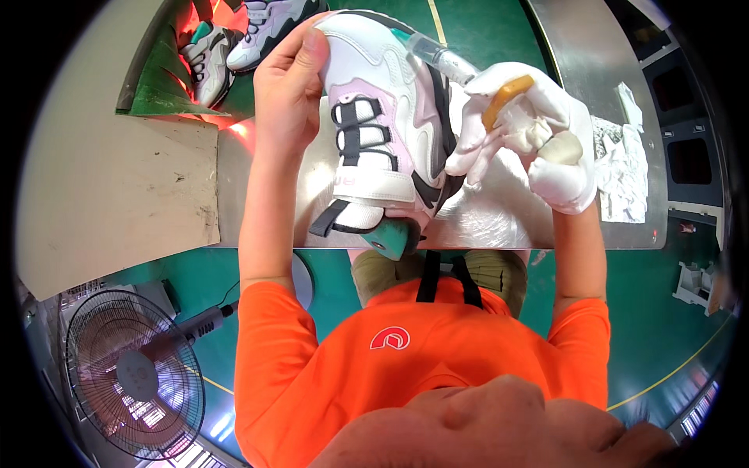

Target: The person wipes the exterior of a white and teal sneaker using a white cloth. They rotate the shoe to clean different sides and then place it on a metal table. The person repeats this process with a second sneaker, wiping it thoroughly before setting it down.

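Observation:
My left hand (290, 90) is closed on the toe end of a white and lilac sneaker (374, 101) with black lacing straps and a dark sole. The sneaker is tilted toe away from me, with a teal shoe tree (392, 236) showing at its collar. My right hand (568, 109), in a white glove, is curled beside the sole edge. A clear tube (445, 58) with a teal end sticks out from it toward the sneaker. A yellow-brown piece (505, 101), crumpled whitish material (527, 131) and a pale beige lump (561, 147) also show at the glove.
More sneakers (209, 66) stand in a green-lined opening at the far left, lit red. Beneath my hands is a metal worktable (499, 222). White cloths (622, 171) lie on its right side. A standing fan (136, 374) is at the lower left.

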Tool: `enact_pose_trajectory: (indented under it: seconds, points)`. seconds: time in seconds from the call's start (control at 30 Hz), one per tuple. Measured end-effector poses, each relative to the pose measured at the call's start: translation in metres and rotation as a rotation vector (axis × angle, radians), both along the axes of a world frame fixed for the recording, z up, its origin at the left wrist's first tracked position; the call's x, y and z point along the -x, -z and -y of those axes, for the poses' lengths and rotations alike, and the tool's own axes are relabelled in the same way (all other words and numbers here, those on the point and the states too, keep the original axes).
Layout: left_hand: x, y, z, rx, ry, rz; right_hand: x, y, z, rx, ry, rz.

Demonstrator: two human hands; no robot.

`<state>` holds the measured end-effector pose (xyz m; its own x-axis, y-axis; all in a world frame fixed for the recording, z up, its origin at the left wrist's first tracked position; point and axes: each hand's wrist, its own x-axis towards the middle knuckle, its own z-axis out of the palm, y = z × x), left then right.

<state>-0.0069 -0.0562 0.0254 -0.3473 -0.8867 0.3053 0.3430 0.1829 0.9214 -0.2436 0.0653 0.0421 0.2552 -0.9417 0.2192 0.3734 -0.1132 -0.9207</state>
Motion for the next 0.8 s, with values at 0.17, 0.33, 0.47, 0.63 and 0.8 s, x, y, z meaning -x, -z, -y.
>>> enact_pose_trajectory:
  seconds: [0.17,0.33,0.47,0.63,0.8]
  points:
    - [-0.013,0.024,0.016,-0.179,-0.105,-0.082,0.001,0.022,0.015,-0.100,-0.052,0.044]
    - [-0.025,0.039,0.020,-0.293,-0.162,-0.063,-0.004,0.026,0.014,-0.240,-0.028,0.025]
    - [-0.030,0.049,0.023,-0.385,-0.193,-0.078,-0.003,0.035,0.012,-0.302,-0.024,0.050]
    - [-0.026,0.044,0.016,-0.454,-0.169,0.079,-0.002,0.040,0.008,-0.370,-0.013,0.040]
    - [-0.029,0.046,0.018,-0.573,-0.091,0.008,0.003,0.050,0.005,-0.279,-0.054,0.067]
